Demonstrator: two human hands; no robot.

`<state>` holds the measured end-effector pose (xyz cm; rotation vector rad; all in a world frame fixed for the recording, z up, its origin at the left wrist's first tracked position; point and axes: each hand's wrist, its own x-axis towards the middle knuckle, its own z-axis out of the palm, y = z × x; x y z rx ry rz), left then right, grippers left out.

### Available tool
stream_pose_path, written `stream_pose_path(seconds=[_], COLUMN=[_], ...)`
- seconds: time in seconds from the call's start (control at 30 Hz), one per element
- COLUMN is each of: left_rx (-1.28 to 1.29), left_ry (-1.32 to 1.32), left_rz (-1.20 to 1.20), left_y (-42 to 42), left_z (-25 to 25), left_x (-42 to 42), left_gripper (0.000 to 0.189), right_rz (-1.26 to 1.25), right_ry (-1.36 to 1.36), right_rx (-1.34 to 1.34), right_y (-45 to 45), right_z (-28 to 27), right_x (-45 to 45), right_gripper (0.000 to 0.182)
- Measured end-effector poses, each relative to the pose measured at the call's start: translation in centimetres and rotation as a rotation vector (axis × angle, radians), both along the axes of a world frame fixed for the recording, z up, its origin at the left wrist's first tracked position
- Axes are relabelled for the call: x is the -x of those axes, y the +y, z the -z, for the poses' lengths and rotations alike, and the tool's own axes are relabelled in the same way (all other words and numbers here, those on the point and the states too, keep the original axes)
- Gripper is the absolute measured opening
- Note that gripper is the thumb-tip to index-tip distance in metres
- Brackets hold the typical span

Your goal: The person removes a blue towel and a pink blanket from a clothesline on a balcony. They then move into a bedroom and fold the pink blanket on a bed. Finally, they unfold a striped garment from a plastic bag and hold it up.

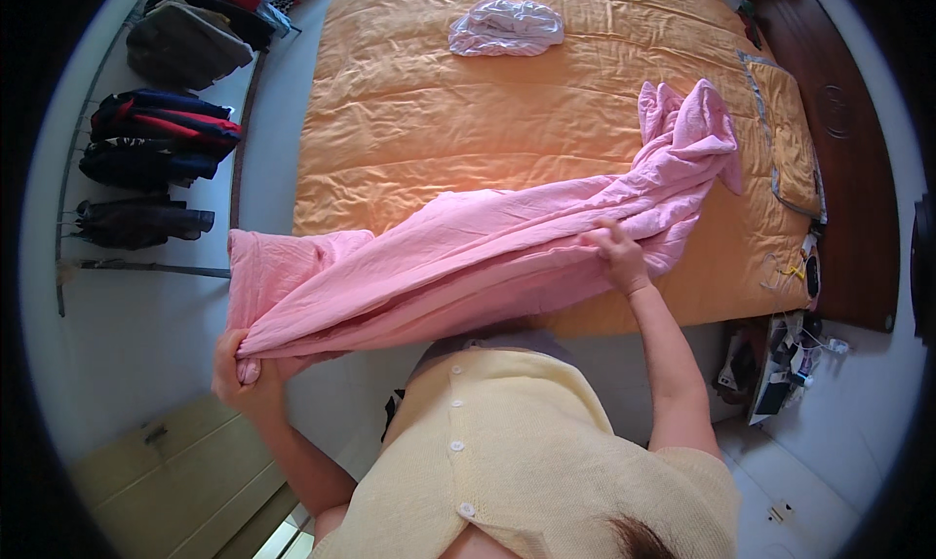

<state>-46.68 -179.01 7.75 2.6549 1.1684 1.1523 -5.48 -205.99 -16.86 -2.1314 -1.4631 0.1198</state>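
Observation:
A large pink cloth, perhaps a bed sheet or quilt cover, stretches in long folds across the near side of the bed. Its corner is bunched in my left hand, which grips it out past the bed's left edge. Farther along the cloth, my right hand is on its upper folds with the fingers curled; whether they pinch the fabric is hard to tell. At the right, the cloth's far end lies crumpled on the orange bedspread.
A bundled pale pink-white cloth lies toward the bed's far side. An orange pillow rests by the dark wooden headboard. Clothes hang on a rack at left. A small bedside table holds cables and small items.

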Motion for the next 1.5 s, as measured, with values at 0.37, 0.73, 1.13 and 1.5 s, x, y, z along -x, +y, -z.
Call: stream_pose_path(seconds=[0.37,0.73,1.13,1.5], left_rx=[0.015,-0.228,0.335,0.602], left_ry=[0.054,-0.023,0.415,0.079], left_rz=[0.005,-0.286,-0.55,0.617], left_y=[0.2,14.1,20.9,-3.5], left_z=[-0.2,-5.7,10.4,10.7], left_x=[-0.3,1.0,9.7,-17.2], left_gripper=[0.026,0.024,0.027,0.071], right_rz=[0.262,0.324,-0.024,-0.092], right_ry=[0.13,0.055,0.263,0.234], right_rx=[0.417,-0.693,-0.106,-0.105], right_y=[2.8,8.0,9.2,11.8], right_z=[6.9,-25.7,-12.9,-14.8], right_x=[-1.2,-11.1,-0.7,10.1], right_gripper=[0.01,0.019,0.023,0.019])
